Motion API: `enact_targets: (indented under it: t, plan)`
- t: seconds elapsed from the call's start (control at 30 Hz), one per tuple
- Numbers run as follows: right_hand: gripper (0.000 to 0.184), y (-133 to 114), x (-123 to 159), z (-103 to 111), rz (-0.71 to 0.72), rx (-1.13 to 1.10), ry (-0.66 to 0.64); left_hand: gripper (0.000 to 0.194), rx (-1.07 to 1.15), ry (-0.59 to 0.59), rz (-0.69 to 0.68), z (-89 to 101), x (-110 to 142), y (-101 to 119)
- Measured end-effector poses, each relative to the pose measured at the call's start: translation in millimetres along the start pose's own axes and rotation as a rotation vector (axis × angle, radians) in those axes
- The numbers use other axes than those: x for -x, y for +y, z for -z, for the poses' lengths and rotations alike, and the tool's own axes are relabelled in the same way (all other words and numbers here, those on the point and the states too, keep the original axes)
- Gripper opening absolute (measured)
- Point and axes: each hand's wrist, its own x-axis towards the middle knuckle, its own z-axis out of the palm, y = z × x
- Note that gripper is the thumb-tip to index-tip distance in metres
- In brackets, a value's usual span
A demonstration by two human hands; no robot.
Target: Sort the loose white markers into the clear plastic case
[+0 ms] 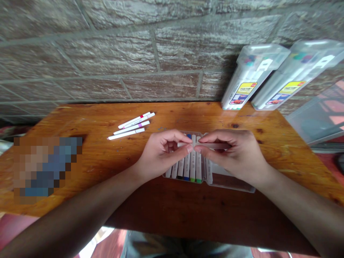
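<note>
My left hand (172,147) and my right hand (225,148) meet over an open clear plastic case (231,181). Between them they pinch a white marker (215,146), held level, with thumbs and forefingers close together at its middle. Below the hands, several white markers (186,165) lie side by side in the case, with black, blue and green ends showing. One more marker (209,172) lies by the hinge. My fingers cover part of the held marker and the upper part of the row.
Several loose white markers (131,125) lie on the wooden table (94,157) to the left. Two tall clear marker cases (242,82) stand against the stone wall (172,53) at the back right. A blurred-out object (48,168) is at the far left.
</note>
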Motion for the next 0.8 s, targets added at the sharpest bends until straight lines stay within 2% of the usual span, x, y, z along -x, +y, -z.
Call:
enact_targets:
  t: [0.13,0.47,0.6,0.8]
  plan:
    - [0.013,-1.1,0.1,0.9,0.048,0.062,-0.015,0.015,-0.019,-0.041,-0.004,1.7,3.4,-1.5]
    - [0.020,2.2,-0.1,-0.1,0.040,0.111,-0.039,0.015,-0.004,-0.145,-0.127,1.1,6.4,0.7]
    - [0.020,2.7,0.8,-0.1,-0.010,0.071,-0.033,0.014,-0.034,-0.124,-0.128,0.2,5.1,3.7]
    - [0.013,1.6,-1.1,-0.8,-0.094,-0.123,-0.081,0.008,-0.002,-0.067,-0.089,-1.8,1.1,8.4]
